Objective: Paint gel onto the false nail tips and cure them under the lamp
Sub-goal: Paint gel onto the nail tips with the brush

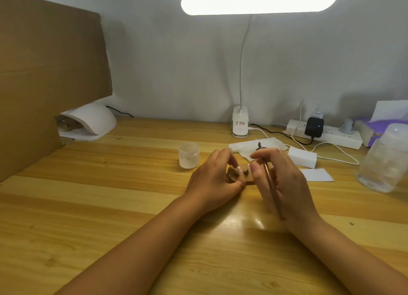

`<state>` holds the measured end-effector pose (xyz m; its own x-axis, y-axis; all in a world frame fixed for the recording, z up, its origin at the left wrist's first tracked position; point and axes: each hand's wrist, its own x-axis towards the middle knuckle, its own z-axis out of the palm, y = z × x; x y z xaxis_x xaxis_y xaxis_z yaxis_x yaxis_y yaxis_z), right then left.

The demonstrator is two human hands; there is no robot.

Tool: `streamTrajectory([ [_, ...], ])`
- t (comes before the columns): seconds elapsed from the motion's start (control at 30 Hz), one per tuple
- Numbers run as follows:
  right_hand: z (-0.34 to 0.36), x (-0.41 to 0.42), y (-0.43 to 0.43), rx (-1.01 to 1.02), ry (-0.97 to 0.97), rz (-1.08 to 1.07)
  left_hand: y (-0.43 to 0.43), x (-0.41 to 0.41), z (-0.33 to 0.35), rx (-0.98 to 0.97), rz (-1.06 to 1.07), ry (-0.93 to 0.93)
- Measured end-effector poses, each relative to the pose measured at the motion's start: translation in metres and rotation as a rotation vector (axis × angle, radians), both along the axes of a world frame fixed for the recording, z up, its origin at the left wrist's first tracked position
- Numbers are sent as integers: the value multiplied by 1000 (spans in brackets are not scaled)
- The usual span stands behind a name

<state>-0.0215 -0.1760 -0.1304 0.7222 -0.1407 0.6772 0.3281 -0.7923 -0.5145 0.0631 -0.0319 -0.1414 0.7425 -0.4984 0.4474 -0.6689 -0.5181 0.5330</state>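
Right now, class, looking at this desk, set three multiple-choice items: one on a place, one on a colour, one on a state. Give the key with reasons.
1. Where does the curing lamp stand on the desk?
A. Far left, at the back
B. Far right
C. At the front edge

2. What colour is the tissue box?
A. Green
B. Purple
C. Red

3. What is the right hand doing?
A. Lying flat
B. Pointing upward
C. Holding a brush

Key:
1 A: it sits at the back left, beside the cardboard.
2 B: its sides show purple.
3 C: the fingers curl round the brush's shaft.
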Motion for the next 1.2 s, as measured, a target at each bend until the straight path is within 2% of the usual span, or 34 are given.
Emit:
streamTrajectory([
  [0.17, 0, -1, 1, 39, 32, 69, 1, 3, 0, -35, 31, 64],
  [0.83, -1, 1, 0, 7, 127, 79, 0, 0, 2, -18, 44, 41],
  [1.2, -2, 1, -1, 2, 105, 59, 0, 2, 1, -17, 54, 58],
])
